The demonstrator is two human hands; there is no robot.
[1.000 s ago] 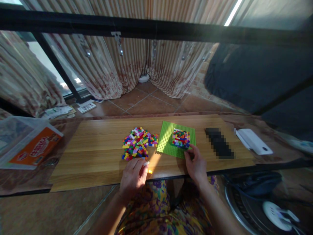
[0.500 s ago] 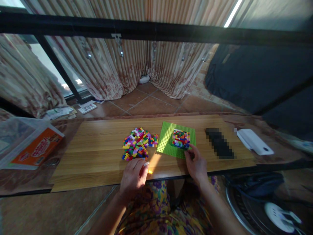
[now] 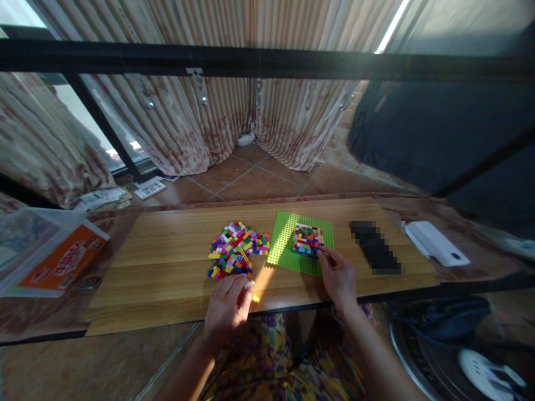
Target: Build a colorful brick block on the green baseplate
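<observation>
On a green studded baseplate [image 3: 277, 245] sits a low square block of many-coloured building bricks [image 3: 308, 238]. My right hand [image 3: 339, 278] has its thumb and forefinger closed at the block's near right corner; whatever is between the fingertips is too small to tell. A loose heap of building bricks [image 3: 234, 250] lies left of the baseplate. At its near edge rests my left hand [image 3: 227, 303], with fingers curled and a small white brick [image 3: 249, 284] pinched at the tips. One yellow brick [image 3: 255, 299] lies in a sunlit strip beside that hand.
Right of the baseplate lies a blurred black object [image 3: 375, 248], with a white case-like object [image 3: 437, 243] farther right. A clear plastic box with an orange label [image 3: 62, 260] stands at the far left. The wooden tabletop [image 3: 150, 267] ends just before my lap.
The view has shifted slightly, so the scene sits a little lower. My right fingertips stay at the block's corner with a small shift. My left hand stays beside the heap, still pinching.
</observation>
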